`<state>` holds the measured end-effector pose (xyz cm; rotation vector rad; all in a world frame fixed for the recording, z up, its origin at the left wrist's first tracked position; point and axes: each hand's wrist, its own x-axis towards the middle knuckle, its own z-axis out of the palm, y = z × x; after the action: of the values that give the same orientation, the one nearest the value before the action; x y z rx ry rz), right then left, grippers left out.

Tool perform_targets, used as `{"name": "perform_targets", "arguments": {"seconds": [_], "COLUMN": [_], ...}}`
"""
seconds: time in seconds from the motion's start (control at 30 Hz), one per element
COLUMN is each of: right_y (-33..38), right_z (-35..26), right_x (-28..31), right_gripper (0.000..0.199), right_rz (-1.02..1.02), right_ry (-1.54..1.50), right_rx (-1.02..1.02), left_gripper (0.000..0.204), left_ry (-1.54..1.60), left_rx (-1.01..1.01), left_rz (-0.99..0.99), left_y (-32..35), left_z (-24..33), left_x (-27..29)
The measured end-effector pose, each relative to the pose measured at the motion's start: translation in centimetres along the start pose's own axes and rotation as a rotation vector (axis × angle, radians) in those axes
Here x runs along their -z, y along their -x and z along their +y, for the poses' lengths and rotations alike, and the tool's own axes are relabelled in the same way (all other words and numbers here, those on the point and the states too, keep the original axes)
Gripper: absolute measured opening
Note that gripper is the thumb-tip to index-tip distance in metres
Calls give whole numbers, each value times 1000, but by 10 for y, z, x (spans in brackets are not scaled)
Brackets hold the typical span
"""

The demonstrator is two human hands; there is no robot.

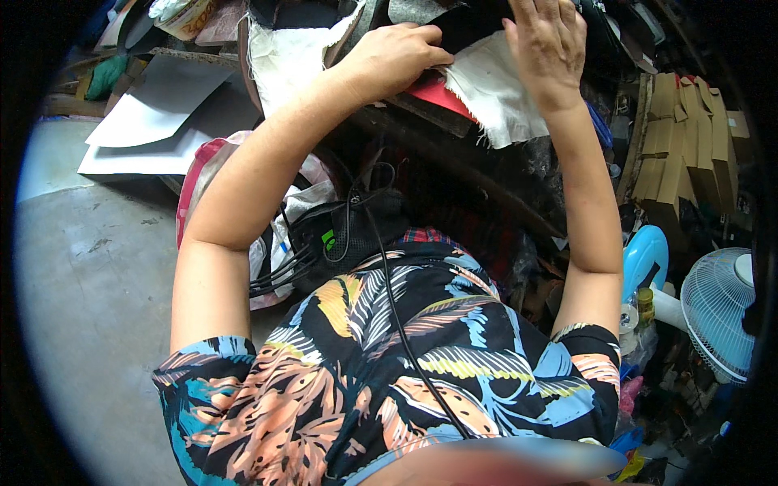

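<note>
In the head view, the person's left hand (397,58) is at the upper middle, with its fingers bent and the tips at the border between a dark piece of material (474,28) and a white cloth (496,89); whether this grip is pinching something, I cannot tell. The right hand (553,53) lies back side up over the right part of the same white cloth, its thumb apart from the fingers; the fingertips meet the upper edge of the view, so the state of this grip I also cannot tell. The white cloth is between the two hands and hangs down with a frayed edge, and just beside it, below the left hand, a red piece (440,95) is seen. Another white cloth (285,61) is to the left of the left hand. Farther left there are white sheets (166,101), one overlapping the other. At the right side, folded cardboard (673,150) stands near the right forearm, and below it is a fan (717,308) with a pale blue cage.
</note>
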<state>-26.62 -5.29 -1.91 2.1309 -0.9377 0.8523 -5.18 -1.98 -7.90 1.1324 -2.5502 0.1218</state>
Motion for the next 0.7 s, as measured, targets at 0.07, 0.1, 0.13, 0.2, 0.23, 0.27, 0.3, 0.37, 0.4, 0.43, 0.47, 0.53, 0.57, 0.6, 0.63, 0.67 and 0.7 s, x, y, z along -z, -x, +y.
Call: {"name": "perform_targets", "arguments": {"seconds": [0.07, 0.1, 0.13, 0.2, 0.23, 0.27, 0.3, 0.37, 0.4, 0.43, 0.47, 0.53, 0.57, 0.6, 0.63, 0.67, 0.7], "right_y": [-2, 3, 8, 24, 33, 42, 50, 64, 70, 73, 75, 75, 75, 74, 73, 73, 73], "right_z": [-18, -25, -31, -40, -37, -33, -28, -22, -19, -16, -16, -16, -17, -18, -19, -20, -20], "right_x": [12, 18, 16, 6, -1, -9, -17, -29, -33, -34, -36, -35, -34, -34, -33, -32, -32], "right_gripper": [38, 29, 32, 35, 32, 31, 30, 24, 24, 24, 21, 19, 19, 20, 20, 20, 20], "right_rz": [90, 71, -59, -273, -366, -378, -428, -390, -367, -353, -376, -354, -346, -330, -319, -324, -332], "right_ry": [-209, -373, -536, -662, -591, -590, -571, -729, -763, -792, -815, -885, -850, -828, -801, -801, -796], "right_rx": [129, 178, 112, -35, -135, -124, -131, -193, -174, -179, -211, -224, -245, -224, -214, -212, -221], "left_gripper": [28, 29, 30, 36, 37, 37, 38, 37, 37, 37, 33, 30, 29, 18, 17, 15, 14], "left_ry": [41, 3, -34, 41, 94, 148, 197, 189, 175, 164, 126, 64, 35, -17, 0, 21, 42], "left_rx": [-12, 16, 48, 11, 47, 83, 128, 77, 60, 48, 38, 47, 42, 11, -8, -48, -83], "left_rz": [45, 4, -27, 44, 42, 40, 18, 91, 115, 142, 171, 155, 155, 167, 163, 187, 218], "left_y": [-1, -1, 0, 4, 8, 11, 14, 14, 13, 10, 7, 1, -1, -2, -1, 1, 5], "left_z": [-2, -3, -4, -6, -6, -6, -6, -4, -2, 0, 2, 6, 7, 6, 5, 4, 3], "left_x": [0, -1, -1, -1, -1, 0, 1, 3, 3, 3, 2, -1, -3, -4, -6, -6, -6]}}
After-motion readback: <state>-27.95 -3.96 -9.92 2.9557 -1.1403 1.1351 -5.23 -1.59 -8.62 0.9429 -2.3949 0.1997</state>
